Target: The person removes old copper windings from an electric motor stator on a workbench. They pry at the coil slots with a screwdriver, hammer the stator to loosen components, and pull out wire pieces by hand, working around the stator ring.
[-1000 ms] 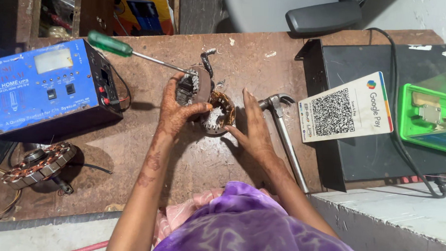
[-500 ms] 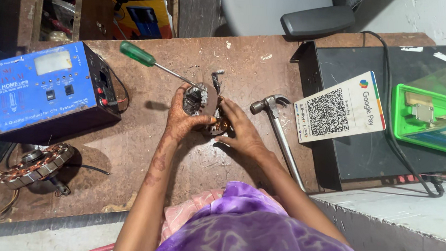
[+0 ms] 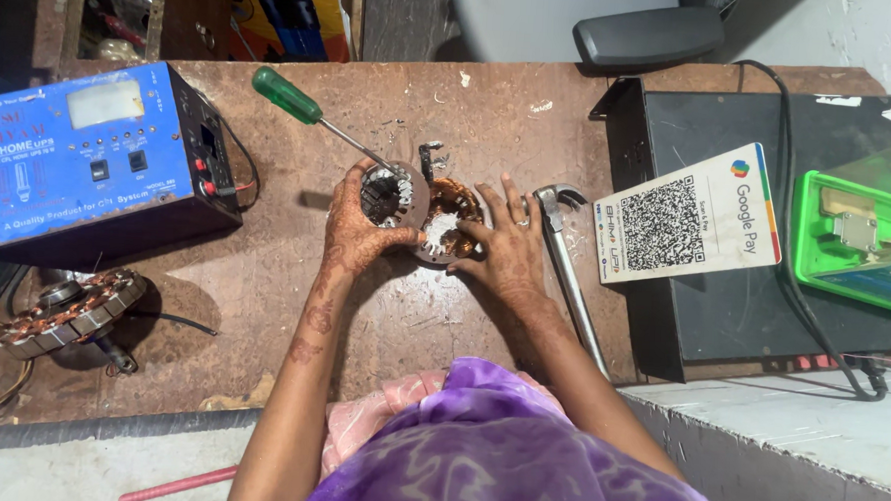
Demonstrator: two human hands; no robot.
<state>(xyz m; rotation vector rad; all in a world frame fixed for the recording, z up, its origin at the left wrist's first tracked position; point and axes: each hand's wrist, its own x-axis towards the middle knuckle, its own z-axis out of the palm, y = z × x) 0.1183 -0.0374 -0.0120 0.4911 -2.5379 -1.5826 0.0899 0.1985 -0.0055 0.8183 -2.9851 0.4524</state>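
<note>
At the centre of the frame, the left hand (image 3: 358, 235) curls its fingers around a round metal motor piece (image 3: 388, 195), gripping it tilted on edge. Just to its right, the right hand (image 3: 506, 251) lies with fingers spread and flat, touching a copper-wound coil ring (image 3: 449, 221) that rests on the brown bench (image 3: 263, 293). The two parts touch each other. A green-handled screwdriver (image 3: 290, 96) points in from the upper left, its tip meeting the metal piece. A hammer (image 3: 565, 266) lies just right of the right hand. At far right, a green tray (image 3: 816, 259) holds a small metal part (image 3: 855, 230). A blue power box (image 3: 89, 160) sits at the left.
</note>
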